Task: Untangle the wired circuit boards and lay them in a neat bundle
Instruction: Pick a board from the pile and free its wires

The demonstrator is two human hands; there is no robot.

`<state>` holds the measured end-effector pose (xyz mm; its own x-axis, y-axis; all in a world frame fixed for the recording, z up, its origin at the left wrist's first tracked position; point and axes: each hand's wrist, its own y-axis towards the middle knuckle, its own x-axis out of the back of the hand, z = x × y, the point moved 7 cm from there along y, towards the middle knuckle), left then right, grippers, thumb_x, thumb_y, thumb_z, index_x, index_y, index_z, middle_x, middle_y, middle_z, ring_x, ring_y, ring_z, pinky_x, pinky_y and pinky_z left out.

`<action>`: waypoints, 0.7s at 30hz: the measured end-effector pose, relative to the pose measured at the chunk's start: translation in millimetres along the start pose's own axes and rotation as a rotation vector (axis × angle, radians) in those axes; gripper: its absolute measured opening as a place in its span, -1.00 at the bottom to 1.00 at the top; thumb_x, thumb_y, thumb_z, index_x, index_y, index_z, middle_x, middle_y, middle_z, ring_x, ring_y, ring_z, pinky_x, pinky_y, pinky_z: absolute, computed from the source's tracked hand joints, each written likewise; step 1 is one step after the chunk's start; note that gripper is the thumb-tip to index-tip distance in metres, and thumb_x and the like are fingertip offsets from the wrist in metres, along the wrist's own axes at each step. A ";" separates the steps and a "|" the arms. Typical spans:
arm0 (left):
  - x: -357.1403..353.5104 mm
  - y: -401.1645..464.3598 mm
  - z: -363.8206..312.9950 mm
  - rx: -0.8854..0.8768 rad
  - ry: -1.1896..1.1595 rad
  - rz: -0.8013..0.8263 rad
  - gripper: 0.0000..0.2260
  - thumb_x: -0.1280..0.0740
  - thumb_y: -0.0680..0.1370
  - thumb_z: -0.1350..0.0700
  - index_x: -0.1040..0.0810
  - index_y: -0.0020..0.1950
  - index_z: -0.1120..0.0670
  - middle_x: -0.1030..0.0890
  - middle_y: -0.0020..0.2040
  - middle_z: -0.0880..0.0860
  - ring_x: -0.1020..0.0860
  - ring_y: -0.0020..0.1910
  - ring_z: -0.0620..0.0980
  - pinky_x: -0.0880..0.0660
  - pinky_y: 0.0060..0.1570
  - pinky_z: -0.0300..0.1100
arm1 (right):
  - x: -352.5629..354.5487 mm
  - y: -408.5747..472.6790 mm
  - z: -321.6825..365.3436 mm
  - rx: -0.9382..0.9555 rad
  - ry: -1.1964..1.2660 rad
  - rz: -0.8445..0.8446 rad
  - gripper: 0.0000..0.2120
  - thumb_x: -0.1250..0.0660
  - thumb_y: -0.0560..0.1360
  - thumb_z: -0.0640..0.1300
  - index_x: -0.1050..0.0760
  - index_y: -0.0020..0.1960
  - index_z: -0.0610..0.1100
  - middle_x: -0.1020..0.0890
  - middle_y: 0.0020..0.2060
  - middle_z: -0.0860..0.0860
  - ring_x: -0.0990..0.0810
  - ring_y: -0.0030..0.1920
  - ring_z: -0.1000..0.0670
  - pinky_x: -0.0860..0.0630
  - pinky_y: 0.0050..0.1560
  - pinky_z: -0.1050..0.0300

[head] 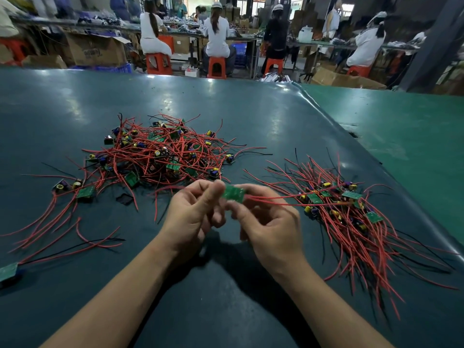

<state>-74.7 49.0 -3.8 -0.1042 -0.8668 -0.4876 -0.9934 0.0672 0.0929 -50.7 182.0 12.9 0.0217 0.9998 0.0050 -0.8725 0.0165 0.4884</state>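
Green and small, the circuit board (234,193) sits between my two hands, raised above the desk (251,116) near its front middle. Its long axis runs roughly left to right, dipping a little toward the right, with the flat green face turned up toward me. My left hand (193,217) has its fingers (213,190) curled in, thumb and forefinger pinching the board's left end. My right hand (266,222) is curled as well, fingertips closed on the board's right end and lower edge. Red wires (276,200) leave the right end and stretch off to the right, reaching the neat bundle (351,217), where boards lie side by side with their leads fanned toward the near right corner. Behind my hands, left of centre, lies the tangled heap (160,151) of boards, red and black leads crossing every way. A few loose boards (85,192) lie apart at the left.

Dark teal matting covers the desk, glossy with lamp glare; a lighter green surface (401,136) adjoins it on the right. Beyond, people in white sit on orange stools (158,63) at long benches, among cardboard boxes (95,50).
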 end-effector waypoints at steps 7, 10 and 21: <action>11.1 0.1 -4.4 0.032 0.003 -0.128 -0.73 -0.33 0.39 -0.11 -0.51 -0.30 0.09 -0.49 -0.45 0.04 -0.34 -0.53 -0.06 -0.35 -0.42 -0.22 | 52.7 -5.2 -31.9 -0.418 0.568 -0.734 -0.78 -0.38 0.54 -0.25 -0.49 0.18 -0.18 -0.65 0.12 -0.06 -0.68 -0.40 0.03 -0.43 -0.57 0.31; 15.8 -1.2 -8.9 0.001 -0.007 -0.162 -0.76 -0.33 0.42 -0.06 -0.49 -0.30 0.10 -0.47 -0.44 0.04 -0.35 -0.52 -0.07 -0.35 -0.45 -0.25 | 55.3 -9.9 -45.1 -0.555 0.630 -0.789 -0.90 -0.34 0.57 -0.24 -0.54 0.08 -0.19 -0.68 0.04 -0.06 -0.66 -0.43 0.06 -0.43 -0.55 0.33; 52.1 7.0 -32.9 -0.361 1.545 -0.431 -0.56 -0.36 0.52 0.06 -0.43 0.39 0.09 -0.42 0.34 0.11 -0.33 0.28 0.14 -0.30 0.29 -0.02 | 43.4 0.5 -33.0 -0.468 0.411 -0.509 -0.90 -0.28 0.59 -0.23 -0.52 -0.08 -0.11 -0.61 -0.41 0.01 -0.37 -0.61 0.06 -0.22 -0.60 0.29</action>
<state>-85.6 -12.0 0.0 0.5238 -0.4461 0.7257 -0.8498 -0.2148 0.4813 -66.2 225.9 -15.4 0.3703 0.7919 -0.4856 -0.9198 0.3856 -0.0727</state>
